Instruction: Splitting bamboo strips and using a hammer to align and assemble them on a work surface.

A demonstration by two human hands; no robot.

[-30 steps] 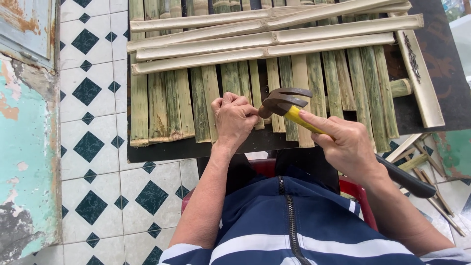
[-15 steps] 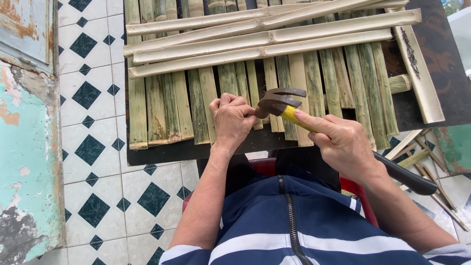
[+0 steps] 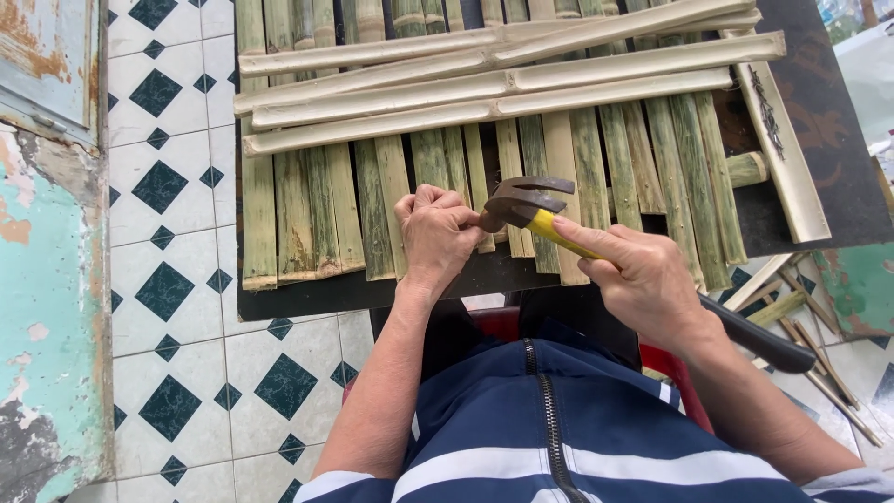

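Your right hand (image 3: 643, 279) is closed around the yellow-and-black handle of a claw hammer (image 3: 535, 210), gripping high near the head, which hangs just right of your left hand (image 3: 438, 233). That left hand is curled into a tight pinch on the near ends of the green bamboo slats (image 3: 391, 200); whether it holds a nail I cannot tell. The slats lie side by side on the dark board (image 3: 354, 291), with pale split bamboo strips (image 3: 503, 79) laid across their far part. This looks like the setting stage of a nailing step. A short, light tap suits best, keeping your fingertips clear.
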